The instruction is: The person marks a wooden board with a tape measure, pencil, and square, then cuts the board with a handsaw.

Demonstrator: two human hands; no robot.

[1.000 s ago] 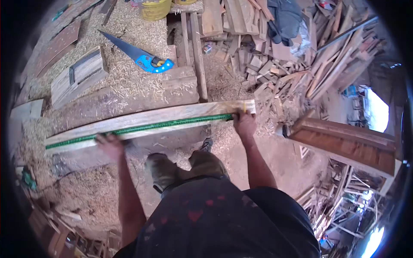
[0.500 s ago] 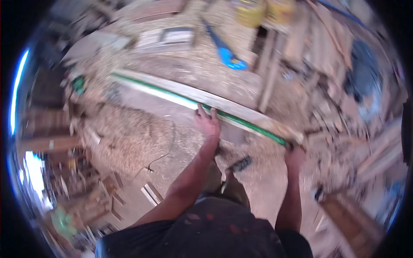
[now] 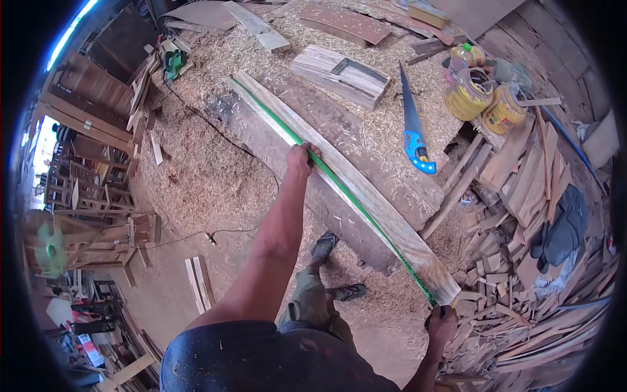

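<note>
A long wooden board [image 3: 366, 189] lies diagonally on a shavings-covered work surface. Along its near edge runs a stretched green measuring tape [image 3: 339, 185]. My left hand [image 3: 302, 159] is closed around the tape near the middle of the board, its fingertips at the board's edge. At the board's lower right end, my right hand [image 3: 441, 323] is closed at the end of the tape; what sits inside its fingers, a dark object, is mostly hidden.
Beyond the board lie a blue-handled saw [image 3: 412, 127] and a wooden block with a rectangular recess [image 3: 341, 74]. Yellow tubs [image 3: 468, 96] stand at the upper right, above piled wood scraps [image 3: 516, 326]. A cable crosses the shavings on the left.
The view has shifted, and the board and tape now slope more steeply. My left hand has gone from spread fingers on the tape to closed around it. My right hand remains at the board's end.
</note>
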